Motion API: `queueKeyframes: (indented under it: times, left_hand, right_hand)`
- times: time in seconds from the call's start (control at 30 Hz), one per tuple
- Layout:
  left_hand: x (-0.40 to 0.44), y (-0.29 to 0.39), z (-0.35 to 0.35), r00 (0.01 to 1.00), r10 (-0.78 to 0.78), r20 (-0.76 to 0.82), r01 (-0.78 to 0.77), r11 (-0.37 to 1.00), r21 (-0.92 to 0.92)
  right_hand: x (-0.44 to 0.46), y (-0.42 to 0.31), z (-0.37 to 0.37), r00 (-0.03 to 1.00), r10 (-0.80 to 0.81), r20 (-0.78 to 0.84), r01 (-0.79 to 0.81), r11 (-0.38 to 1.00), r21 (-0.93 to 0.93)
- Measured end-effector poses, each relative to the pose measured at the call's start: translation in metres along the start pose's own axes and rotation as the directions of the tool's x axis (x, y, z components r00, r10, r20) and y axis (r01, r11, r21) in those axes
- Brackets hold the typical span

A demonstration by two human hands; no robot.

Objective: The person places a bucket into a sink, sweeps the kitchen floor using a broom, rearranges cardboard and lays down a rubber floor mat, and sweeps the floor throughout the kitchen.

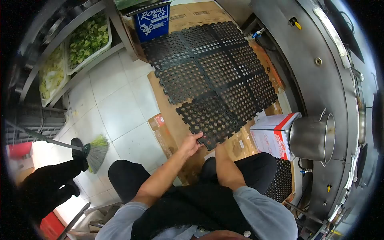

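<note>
A black rubber floor mat (208, 118) with round holes and toothed edges lies in front of me, its near corner between my hands. My left hand (193, 144) grips this corner at its left edge, thumb on top. My right hand (219, 149) reaches the near edge just to the right, and its fingers are hidden by the mat. More mat tiles (184, 80) of the same kind spread out beyond, joined in a block. Flattened cardboard (188, 166) lies under them. The near tile sits slightly askew, with a gap along its left far side.
A white and red box (272, 136) and a steel pot (310, 138) stand at right, beside steel kitchen units (320, 80). A blue tin (152, 24) stands at the far end. Leafy greens fill a basket (108, 40) on the left shelf. A person's leg (52, 180) and a broom (97, 154) are at left.
</note>
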State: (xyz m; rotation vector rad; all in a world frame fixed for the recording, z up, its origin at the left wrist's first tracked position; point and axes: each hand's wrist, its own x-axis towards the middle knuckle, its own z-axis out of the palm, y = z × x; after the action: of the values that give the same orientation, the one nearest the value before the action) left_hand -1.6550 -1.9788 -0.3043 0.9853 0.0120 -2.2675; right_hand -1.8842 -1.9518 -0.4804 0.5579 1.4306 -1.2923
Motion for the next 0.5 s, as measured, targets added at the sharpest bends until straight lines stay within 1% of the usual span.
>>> queueKeyframes:
  times: [0.07,0.13,0.27,0.33,0.43,0.47,0.5]
  left_hand:
    - [-0.007,0.000,0.005,1.000,0.004,0.008,-0.004,1.000,0.002]
    - [-0.008,0.004,0.009,0.999,0.001,0.046,-0.004,0.999,0.054]
    - [-0.002,-0.001,0.002,0.997,0.011,0.080,-0.012,1.000,0.009]
    - [-0.001,-0.006,-0.001,0.995,0.018,0.095,-0.022,0.999,0.033]
    - [0.002,-0.009,-0.009,0.996,0.053,0.078,-0.056,0.998,0.040]
    - [0.010,-0.012,-0.023,0.996,0.061,0.072,-0.064,0.997,0.041]
    - [0.026,-0.019,-0.046,1.000,0.015,-0.028,-0.010,0.987,0.161]
  right_hand:
    - [-0.003,-0.008,0.011,1.000,-0.021,-0.002,0.021,0.998,0.056]
    - [-0.007,-0.013,0.017,0.999,-0.039,-0.007,0.040,0.995,0.087]
    - [-0.003,-0.021,0.020,0.998,-0.068,-0.012,0.069,0.989,0.130]
    - [0.007,-0.026,0.022,0.996,-0.084,-0.005,0.084,0.985,0.152]
    - [0.018,-0.027,0.017,0.996,-0.091,0.006,0.089,0.982,0.168]
    - [0.024,-0.025,0.010,0.996,-0.088,0.005,0.086,0.982,0.167]
    - [0.027,-0.024,0.002,0.996,-0.087,0.000,0.086,0.983,0.164]
